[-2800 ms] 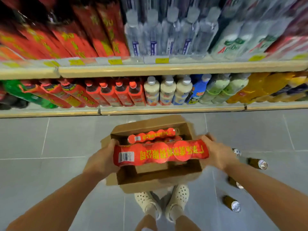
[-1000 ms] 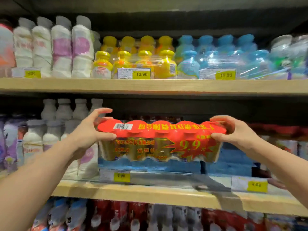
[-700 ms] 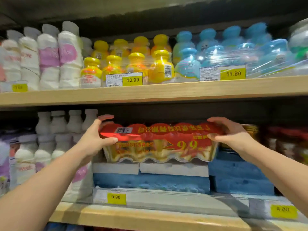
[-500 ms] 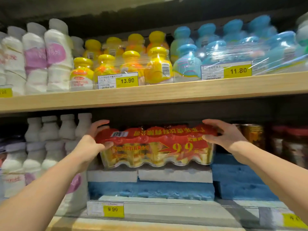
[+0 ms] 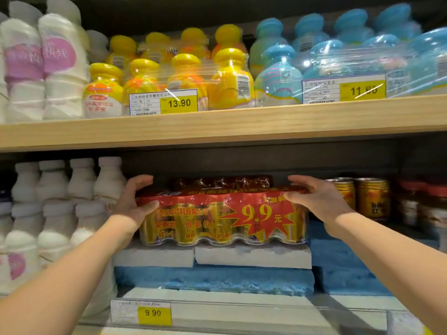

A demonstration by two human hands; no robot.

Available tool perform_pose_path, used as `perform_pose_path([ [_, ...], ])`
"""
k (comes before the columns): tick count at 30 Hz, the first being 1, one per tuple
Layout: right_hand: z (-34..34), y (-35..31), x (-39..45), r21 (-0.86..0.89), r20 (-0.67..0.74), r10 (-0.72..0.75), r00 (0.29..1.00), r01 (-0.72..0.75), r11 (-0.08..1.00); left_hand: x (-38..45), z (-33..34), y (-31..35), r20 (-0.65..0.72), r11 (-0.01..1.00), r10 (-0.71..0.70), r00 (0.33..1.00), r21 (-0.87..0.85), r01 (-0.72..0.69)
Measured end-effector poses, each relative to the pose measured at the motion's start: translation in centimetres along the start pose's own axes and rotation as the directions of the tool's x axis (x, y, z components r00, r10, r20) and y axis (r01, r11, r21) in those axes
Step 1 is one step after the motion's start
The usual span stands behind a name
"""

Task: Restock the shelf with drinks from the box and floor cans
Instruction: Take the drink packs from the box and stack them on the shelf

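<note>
Head view: the left hand [image 5: 131, 205] and right hand [image 5: 321, 201] clasp the ends of the can pack [image 5: 222, 217], at 9 and 3 o'clock, fingers curled over its red top. It sits on white foam blocks [image 5: 251, 256] on the shelf [image 5: 217, 124], with loose cans [image 5: 370, 199] at its 3 o'clock.

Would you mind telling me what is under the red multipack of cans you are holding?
The multipack sits on two white foam slabs, stacked on blue foam. Left hand and right hand grip its ends. The shelf board beneath the foam is covered.
</note>
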State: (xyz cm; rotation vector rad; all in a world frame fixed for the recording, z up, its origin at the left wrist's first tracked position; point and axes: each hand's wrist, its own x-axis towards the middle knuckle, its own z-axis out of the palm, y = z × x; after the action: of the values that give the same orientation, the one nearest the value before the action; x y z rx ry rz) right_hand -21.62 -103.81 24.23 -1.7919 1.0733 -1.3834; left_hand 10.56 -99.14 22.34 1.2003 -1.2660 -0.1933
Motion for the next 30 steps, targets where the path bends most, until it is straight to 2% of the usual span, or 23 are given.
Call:
perform_pose_path([
  [12, 1.9, 0.6, -0.2, 0.024, -0.009, 0.004, 1.0, -0.004, 1.0, 0.0, -0.3, -0.8, -0.078, 0.998, -0.066, 0.995, -0.012, 0.065],
  [16, 2.0, 0.7, -0.8, -0.019, -0.009, 0.035, 0.999, -0.035, 0.999, -0.8, 0.9, -0.1, -0.122, 0.991, -0.098, 0.988, 0.078, 0.108],
  [18, 2.3, 0.5, -1.0, -0.037, -0.023, 0.049, 0.999, -0.05, 0.998, -1.0, 1.2, 0.2, -0.143, 0.974, -0.117, 0.983, 0.176, 0.141],
  [22, 2.8, 0.5, -1.8, -0.076, -0.085, 0.064, 0.994, -0.07, 0.995, -2.6, 1.5, 0.7, -0.07, 0.89, -0.068, 0.995, 0.447, 0.092],
  [27, 2.7, 0.3, -4.9, 0.044, -0.125, 0.062, 0.99, -0.057, 0.997, -7.1, 1.8, 2.0, 0.01, 0.869, -0.076, 0.997, 0.491, 0.062],
  [30, 2.4, 0.0, -7.7, -0.052, -0.158, 0.047, 0.986, -0.056, 0.997, -9.5, 0.8, 2.9, 0.092, 0.875, 0.017, 0.996, 0.481, -0.059],
])
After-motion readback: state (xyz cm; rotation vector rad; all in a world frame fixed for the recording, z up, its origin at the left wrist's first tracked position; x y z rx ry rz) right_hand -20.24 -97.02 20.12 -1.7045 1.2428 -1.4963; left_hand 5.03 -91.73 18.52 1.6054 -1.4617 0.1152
